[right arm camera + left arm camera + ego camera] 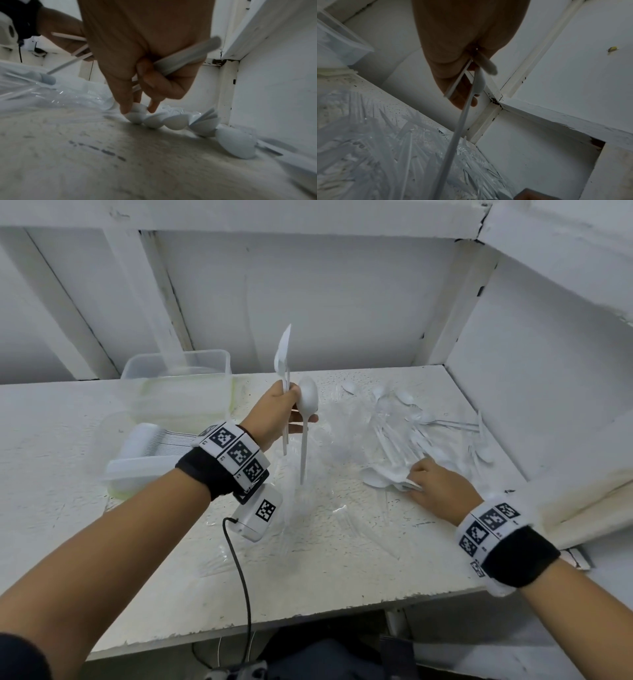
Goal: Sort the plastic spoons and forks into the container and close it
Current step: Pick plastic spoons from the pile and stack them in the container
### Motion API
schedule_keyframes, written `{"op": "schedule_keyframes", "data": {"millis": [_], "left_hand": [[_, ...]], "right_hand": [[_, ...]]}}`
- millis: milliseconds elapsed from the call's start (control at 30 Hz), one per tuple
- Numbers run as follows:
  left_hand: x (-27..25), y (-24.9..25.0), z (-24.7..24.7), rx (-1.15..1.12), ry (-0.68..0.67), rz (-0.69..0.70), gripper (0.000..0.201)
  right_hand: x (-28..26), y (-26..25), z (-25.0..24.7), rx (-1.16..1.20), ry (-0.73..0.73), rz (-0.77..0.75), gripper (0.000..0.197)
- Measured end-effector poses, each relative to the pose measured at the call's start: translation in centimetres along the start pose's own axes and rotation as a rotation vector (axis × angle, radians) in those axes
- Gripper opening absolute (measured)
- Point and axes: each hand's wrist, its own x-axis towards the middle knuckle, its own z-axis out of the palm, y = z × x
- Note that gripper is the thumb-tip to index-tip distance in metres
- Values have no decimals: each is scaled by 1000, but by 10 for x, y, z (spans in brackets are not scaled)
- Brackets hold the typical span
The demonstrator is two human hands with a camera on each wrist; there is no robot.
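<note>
The fingers (125, 102) of the right hand (436, 486) curl down and pinch the bowl of a white spoon (137, 115) at the near end of a row of spoon bowls (176, 122) lying on the worktop (342, 559); the same hand clamps several spoon handles (185, 59) against its palm. The left hand (279, 412) is raised above the worktop, its fingers closed round a few upright white spoons (306, 405): one large bowl sits just beside the thumb with its handle hanging down, and other pieces stick up above the fist. A loose pile of white spoons (411, 422) covers the far right of the worktop, ahead of the right hand. Clear plastic forks (376, 148) lie spread over the middle of the worktop, below the left hand. At far left stands an open clear container (178, 385); in front of it lies a second clear tub (144, 453) holding stacked white cutlery.
</note>
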Motion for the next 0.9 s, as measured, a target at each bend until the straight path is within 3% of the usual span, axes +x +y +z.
{"op": "schedule_keyframes", "data": {"millis": [100, 200, 300, 433, 533, 733, 900], "left_hand": [[-4, -1, 1, -8, -23, -20, 18], [-7, -2, -1, -9, -29, -25, 17], [-11, -2, -4, -10, -37, -14, 19], [-21, -1, -9, -41, -63, -5, 18], [-30, -2, -12, -58, -80, 4, 17], [-47, -7, -17, -130, -70, 7, 16], [-61, -10, -22, -139, -87, 18, 15]], "right_hand": [[-2, -6, -6, 43, 118, -57, 27], [-4, -17, -24, 239, 217, -126, 24], [-6, -37, -54, 427, 428, -195, 26], [-8, -69, -94, 834, 593, -123, 10], [3, -92, -111, 1025, 565, -135, 18], [27, -134, -96, 1191, 191, -216, 19], [37, -161, -73, 1233, 266, -208, 12]]}}
